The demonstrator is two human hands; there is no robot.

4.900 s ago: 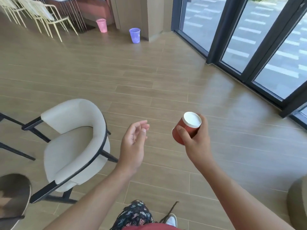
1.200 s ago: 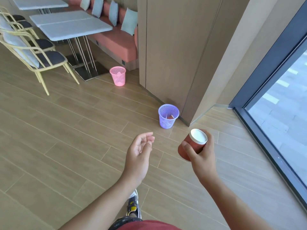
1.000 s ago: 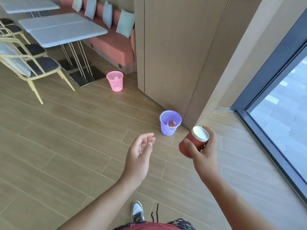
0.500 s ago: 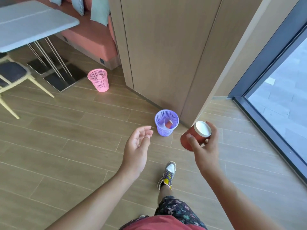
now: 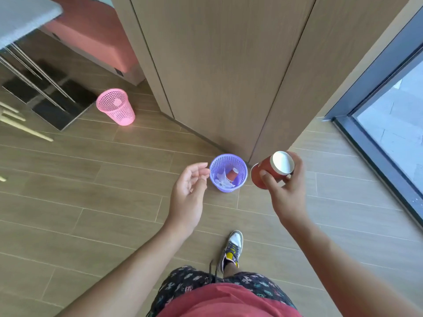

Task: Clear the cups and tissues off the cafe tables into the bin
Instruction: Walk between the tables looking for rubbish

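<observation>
My right hand (image 5: 286,191) grips a red paper cup (image 5: 266,171) with a white inside, tilted on its side, just right of a purple mesh bin (image 5: 240,181). The bin stands on the wooden floor by the corner of a wood-panelled pillar; inside it lie another red cup (image 5: 233,173) and crumpled white tissue (image 5: 223,180). My left hand (image 5: 190,191) hovers empty just left of the bin, fingers loosely curled and apart.
A pink mesh bin (image 5: 115,107) stands further left near a table's metal base (image 5: 45,99). The wood-panelled pillar (image 5: 217,65) rises right behind the purple bin. A glass door with a dark frame (image 5: 377,138) runs along the right. My shoe (image 5: 231,248) is below the bin.
I have walked up to the purple bin, which now sits between my hands. The red cup stays in my right hand, and my left hand stays empty.
</observation>
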